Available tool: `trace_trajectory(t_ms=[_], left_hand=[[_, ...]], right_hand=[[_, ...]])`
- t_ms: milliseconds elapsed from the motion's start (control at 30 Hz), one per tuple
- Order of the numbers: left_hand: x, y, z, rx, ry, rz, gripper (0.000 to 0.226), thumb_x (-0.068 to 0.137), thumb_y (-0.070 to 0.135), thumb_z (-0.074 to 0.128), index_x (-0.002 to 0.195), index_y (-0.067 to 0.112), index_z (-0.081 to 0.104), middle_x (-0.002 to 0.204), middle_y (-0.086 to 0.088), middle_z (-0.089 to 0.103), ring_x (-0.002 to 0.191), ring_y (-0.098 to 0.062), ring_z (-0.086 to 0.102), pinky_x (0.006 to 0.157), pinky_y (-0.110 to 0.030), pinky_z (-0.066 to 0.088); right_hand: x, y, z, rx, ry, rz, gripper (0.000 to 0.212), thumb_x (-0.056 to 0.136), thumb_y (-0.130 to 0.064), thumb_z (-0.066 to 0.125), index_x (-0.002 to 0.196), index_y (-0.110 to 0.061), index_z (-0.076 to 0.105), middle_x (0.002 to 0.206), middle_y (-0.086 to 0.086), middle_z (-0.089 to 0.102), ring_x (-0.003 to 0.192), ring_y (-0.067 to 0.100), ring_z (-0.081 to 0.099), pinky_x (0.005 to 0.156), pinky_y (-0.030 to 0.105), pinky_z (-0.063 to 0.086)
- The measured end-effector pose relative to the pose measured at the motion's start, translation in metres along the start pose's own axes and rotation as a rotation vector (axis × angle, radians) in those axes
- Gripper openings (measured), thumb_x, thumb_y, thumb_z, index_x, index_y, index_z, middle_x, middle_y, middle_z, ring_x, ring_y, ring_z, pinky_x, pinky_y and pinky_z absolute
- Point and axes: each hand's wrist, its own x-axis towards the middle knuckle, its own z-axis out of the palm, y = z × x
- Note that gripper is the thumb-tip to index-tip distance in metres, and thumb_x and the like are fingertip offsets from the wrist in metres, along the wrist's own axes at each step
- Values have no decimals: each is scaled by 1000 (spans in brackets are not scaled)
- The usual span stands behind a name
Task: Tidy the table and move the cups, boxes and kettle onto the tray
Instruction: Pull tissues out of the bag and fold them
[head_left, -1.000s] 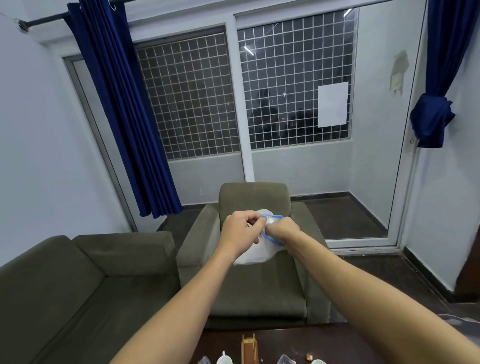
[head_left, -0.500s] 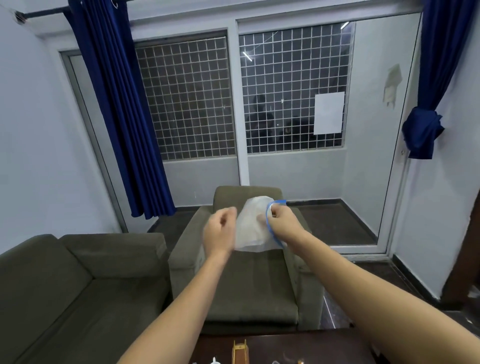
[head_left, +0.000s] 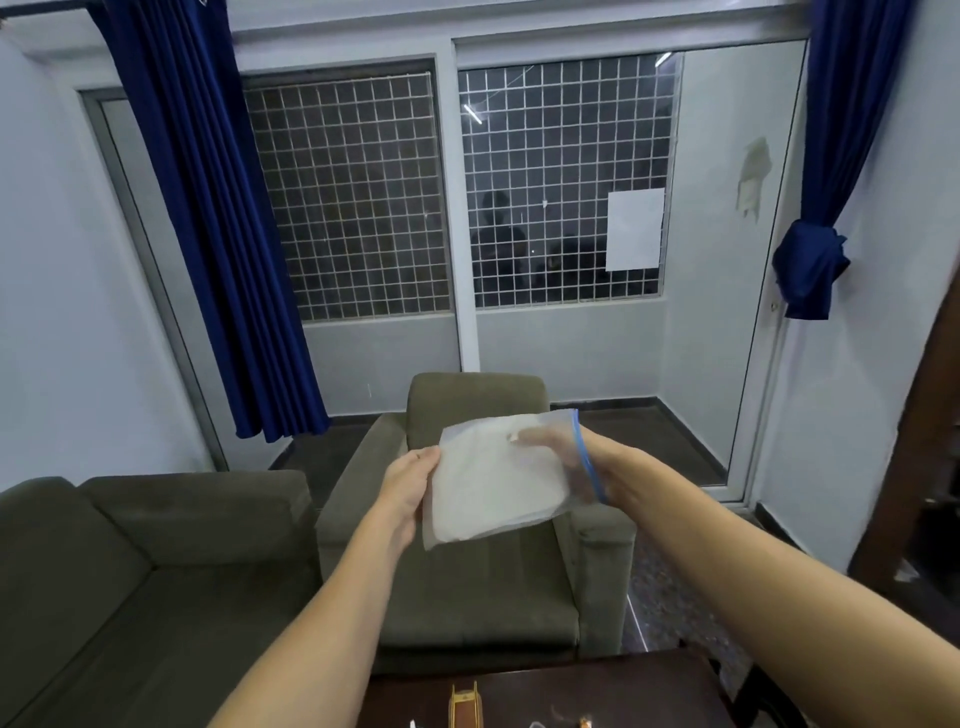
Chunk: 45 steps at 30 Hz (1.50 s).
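Fingers (head_left: 423, 460) of the left hand (head_left: 404, 491) pinch the edge of a zip-top bag (head_left: 493, 493) mid-frame, seemingly holding it taut; the grip of the right hand (head_left: 605, 465), blurred behind plastic, is unclear.

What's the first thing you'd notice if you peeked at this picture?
The clear zip bag with something white inside, held up mid-picture: the left hand grips its left edge and the right hand its blue zip end. Behind it sits an olive armchair, and a tall dark-blue curtain hangs on the left beside the grilled window.
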Motion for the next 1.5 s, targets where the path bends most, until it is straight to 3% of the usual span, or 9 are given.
trace_trajectory(t_ms=[100,267,367,600,800,1000,1133,1267,1500], left_hand=[[3,-8,3,-50,25,13,23,103,28,61,112,9,69,113,-12,76,98,-27,69,89,-42,55],[10,-26,7,-135,89,-2,26,103,31,62,115,9,68,113,-10,75,95,-24,68,84,-41,55],[15,-39,9,-168,134,-41,31,105,34,57,122,10,67,114,-7,74,102,-25,68,82,-38,56],[18,-78,32,-212,154,-150,22,107,36,54,104,17,66,111,-6,73,103,-29,70,97,-49,57],[10,-119,85,-94,139,-159,22,107,32,49,108,16,65,112,-11,72,105,-33,70,97,-51,58],[7,-157,137,-8,152,-115,23,107,26,48,115,9,63,90,-5,65,77,-19,58,67,-32,50],[10,-198,162,57,184,-165,27,105,24,49,119,6,65,102,-9,66,82,-20,58,71,-32,47],[1,-258,183,99,192,-261,27,105,25,48,116,7,64,99,-8,64,81,-21,55,77,-36,48],[-21,-370,224,149,238,-421,28,107,20,44,114,1,63,111,-21,68,84,-25,55,77,-38,46]], right_hand=[[5,5,0,-75,69,-27,21,94,-24,72,112,-14,71,106,13,74,93,30,72,83,45,63],[4,11,-2,-90,173,-111,21,92,2,63,111,-1,74,89,14,72,68,23,70,60,32,61],[0,16,-9,-34,186,-131,20,88,4,68,89,-10,82,82,11,76,62,20,72,53,29,57],[-17,22,-45,-75,309,-102,27,87,3,64,95,-15,82,94,15,74,81,31,67,82,51,54],[-34,33,-90,-84,452,-61,26,90,6,58,99,-6,79,81,9,70,55,16,67,48,26,54],[-50,49,-150,-93,585,-3,21,91,6,57,105,7,73,94,17,69,84,30,68,75,43,59],[-63,54,-197,-171,654,37,20,90,4,58,99,-1,75,84,6,74,72,21,70,62,33,60],[-63,74,-236,-88,700,15,24,91,3,60,105,-8,77,93,8,77,76,21,73,76,37,63],[-30,175,-256,164,660,13,24,100,-6,57,114,-13,75,106,7,79,87,23,75,68,33,60]])
